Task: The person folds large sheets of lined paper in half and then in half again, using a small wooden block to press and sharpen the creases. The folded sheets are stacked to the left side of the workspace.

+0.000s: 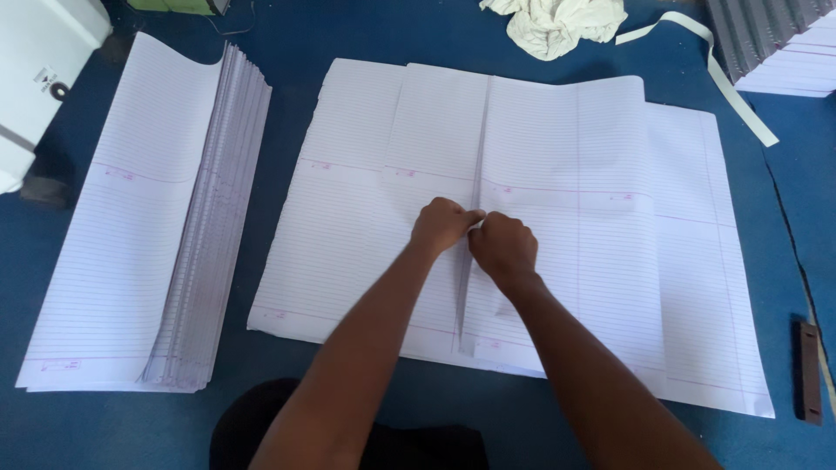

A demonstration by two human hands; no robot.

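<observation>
From the head camera, both hands meet at the middle of a broad spread of lined paper sheets [557, 218] lying flat on the blue tabletop [366, 35]. The left hand [442, 224] and the right hand [503, 248] are knuckle to knuckle, touching each other, each with its fingers curled in and pinching the raised fold that runs up the centre of the top sheet; the fold stands up as a narrow ridge between them and reaches from the near edge to the far edge of that sheet. The top sheet lies over a larger pile whose right part shows bare beyond it. Well apart on the left lies a stack of folded sheets [174, 235], its fanned edges turned toward the middle. A white machine [39, 61] sits at the far left corner. At the far edge lie a crumpled white cloth [557, 24] and a loose white paper strip [723, 78]; a dark bar [810, 372] lies at the right edge.
</observation>
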